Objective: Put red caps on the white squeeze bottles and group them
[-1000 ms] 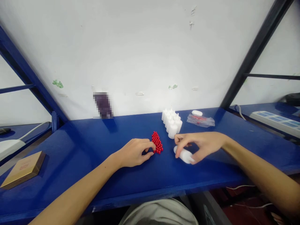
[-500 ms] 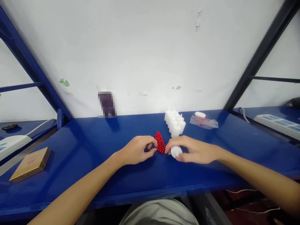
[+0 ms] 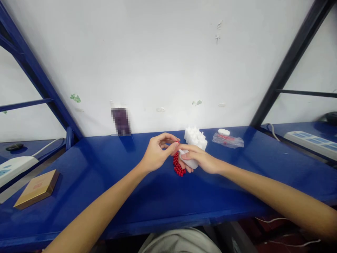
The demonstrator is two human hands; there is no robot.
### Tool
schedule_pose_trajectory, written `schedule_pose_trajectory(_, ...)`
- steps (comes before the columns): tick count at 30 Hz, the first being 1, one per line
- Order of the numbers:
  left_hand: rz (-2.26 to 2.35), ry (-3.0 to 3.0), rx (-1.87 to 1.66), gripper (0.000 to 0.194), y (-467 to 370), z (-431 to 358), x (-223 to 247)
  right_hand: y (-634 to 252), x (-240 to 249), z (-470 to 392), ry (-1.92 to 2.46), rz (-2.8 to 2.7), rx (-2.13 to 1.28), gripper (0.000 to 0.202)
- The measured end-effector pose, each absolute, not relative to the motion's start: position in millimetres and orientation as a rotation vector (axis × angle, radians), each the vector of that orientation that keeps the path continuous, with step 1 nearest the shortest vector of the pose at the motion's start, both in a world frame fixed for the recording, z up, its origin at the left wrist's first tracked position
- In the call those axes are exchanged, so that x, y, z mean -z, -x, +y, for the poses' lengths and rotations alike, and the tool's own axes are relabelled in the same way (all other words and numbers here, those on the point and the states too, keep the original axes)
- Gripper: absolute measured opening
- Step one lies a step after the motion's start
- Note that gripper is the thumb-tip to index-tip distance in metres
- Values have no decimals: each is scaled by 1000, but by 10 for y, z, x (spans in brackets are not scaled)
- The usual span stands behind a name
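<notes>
My left hand [image 3: 159, 151] pinches a small red bead [image 3: 178, 142] between thumb and fingertips. Wrapped round a white candle-like piece with a short tip [image 3: 191, 162], my right hand [image 3: 201, 158] tilts that tip toward my left fingertips. Below both hands, a cluster of red beads [image 3: 179, 171] lies on the blue table [image 3: 147, 203], partly hidden by my right fingers. Just behind my right hand stands a group of similar white pieces [image 3: 196, 136].
At the left lies a gold box [image 3: 37, 189]. A clear bag with red contents [image 3: 228, 140] and a white oval object [image 3: 223, 131] are at the back right. White power strips [image 3: 313, 142] and the dark rack posts [image 3: 286, 66] flank the table.
My left hand has risen from beside the beads and now pinches one. My right hand has lifted slightly and tilted the white piece, its tip now near my left fingertips.
</notes>
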State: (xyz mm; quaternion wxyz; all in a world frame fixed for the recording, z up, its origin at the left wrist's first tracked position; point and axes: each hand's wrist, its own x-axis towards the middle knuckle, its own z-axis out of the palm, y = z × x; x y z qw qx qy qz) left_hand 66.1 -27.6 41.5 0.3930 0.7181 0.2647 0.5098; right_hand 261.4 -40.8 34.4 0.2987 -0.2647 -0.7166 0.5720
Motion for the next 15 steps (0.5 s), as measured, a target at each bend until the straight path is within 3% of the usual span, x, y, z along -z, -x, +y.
schedule_pose_trajectory(3, 615, -1687, -1308, 20, -679, -264, -359, -2560, -337, -375, 611, -1827, -1518, 15)
schedule_pose_trajectory(15, 591, -1722, -1201, 22, -709, -387, -261, -2560, -277, -507, 645, -1801, -1506, 23)
